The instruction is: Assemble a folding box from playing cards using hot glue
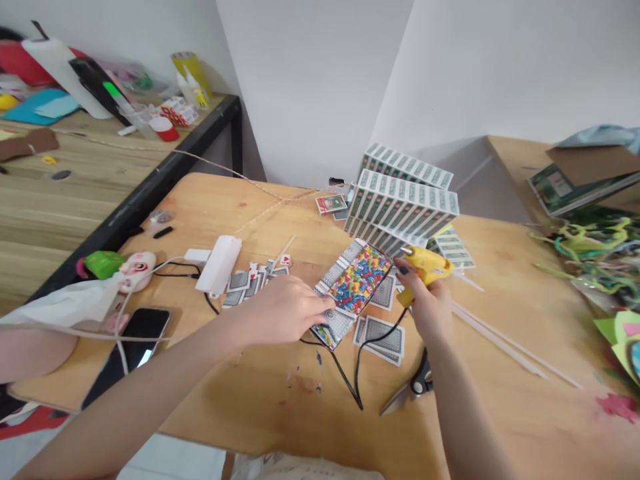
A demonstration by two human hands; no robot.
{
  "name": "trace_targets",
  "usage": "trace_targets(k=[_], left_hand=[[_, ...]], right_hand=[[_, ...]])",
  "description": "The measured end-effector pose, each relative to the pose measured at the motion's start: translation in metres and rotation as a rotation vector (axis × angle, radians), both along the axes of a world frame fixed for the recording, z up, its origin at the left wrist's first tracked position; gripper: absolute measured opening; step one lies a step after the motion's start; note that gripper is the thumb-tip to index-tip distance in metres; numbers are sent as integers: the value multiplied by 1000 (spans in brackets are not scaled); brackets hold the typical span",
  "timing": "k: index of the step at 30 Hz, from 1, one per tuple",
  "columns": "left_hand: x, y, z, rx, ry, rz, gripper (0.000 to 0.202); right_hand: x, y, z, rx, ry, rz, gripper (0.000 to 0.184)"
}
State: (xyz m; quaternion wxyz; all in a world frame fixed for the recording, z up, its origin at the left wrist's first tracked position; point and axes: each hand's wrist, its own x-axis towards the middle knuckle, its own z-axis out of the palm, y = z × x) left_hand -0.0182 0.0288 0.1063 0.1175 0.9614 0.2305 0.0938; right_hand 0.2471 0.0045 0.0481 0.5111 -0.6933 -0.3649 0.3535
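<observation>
Yellow glue gun (430, 265) in right hand's (434, 303) curled fingers, can't tell if left hand (293, 308) pinches; cards (342, 323) part-cover panel (361, 277), bare toward desk's (240, 407) right edge

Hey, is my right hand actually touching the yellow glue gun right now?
Touching. The head view shows it: your right hand is closed around the yellow glue gun at its handle, with no gap between them.

Left hand (295, 307) on multicolour-patterned panel (363, 277), grey-backed cards (339, 323) along its left and near edges; right hand (430, 307) gripping yellow glue gun (429, 264), nozzle (407, 251) pointing left, just beside panel's far right corner. Stacked green-white boxes (400, 200) on far side. Scissors (421, 381) by right forearm, thin sticks (500, 339) farther right, phone (147, 328) at left
</observation>
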Motion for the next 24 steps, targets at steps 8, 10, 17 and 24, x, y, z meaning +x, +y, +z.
trace_targets(k=[8,10,17,24], left_hand=[[1,4,-3,-68,-1,-38,15],[1,5,-4,-88,1,-36,15],[-1,5,-2,-105,-20,-29,16],[1,2,0,-39,16,-26,16]], right_hand=[[-15,5,-19,20,165,4,37],[-15,4,-20,31,196,-7,38],[-10,-3,-13,123,383,-93,42],[11,-23,-27,83,521,-186,40]])
